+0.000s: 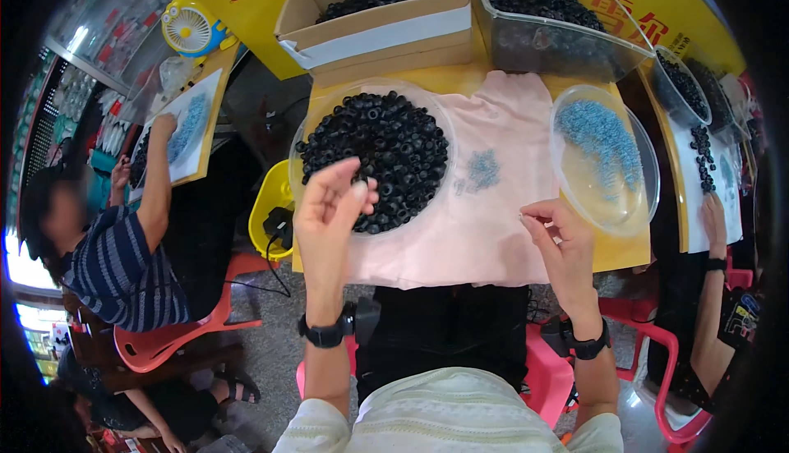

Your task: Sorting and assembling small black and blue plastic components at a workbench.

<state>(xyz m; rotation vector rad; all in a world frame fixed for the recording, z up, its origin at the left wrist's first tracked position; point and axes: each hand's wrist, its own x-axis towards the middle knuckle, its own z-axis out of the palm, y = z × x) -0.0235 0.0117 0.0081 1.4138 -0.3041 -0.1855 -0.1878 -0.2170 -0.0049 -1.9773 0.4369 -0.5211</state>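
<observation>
Packed shelves (49,108) are lining the far left, where a co-worker (127,280) is sitting on an orange chair (148,350). On the yellow table (620,252), a clear bowl (452,151) is holding black rings (399,165); behind it, a box (378,49) is holding more. Over the bowl's lower left, the left hand (326,211) is curling thumb and fingers close together; whether they are gripping anything, I cannot tell. Mid-frame, blue bits (483,169) are lying in a pile on pink cloth (493,248). Right of centre, the right hand (567,243) is pinching narrowly, a pale speck (521,217) too small to identify showing at its tips. Beyond it, a second bowl (588,190) is holding more blue bits, and a clear tub (542,57) of rings is standing at upper right. Far right, another person's hand (713,221) is resting at the end of a line of rings (703,157).
</observation>
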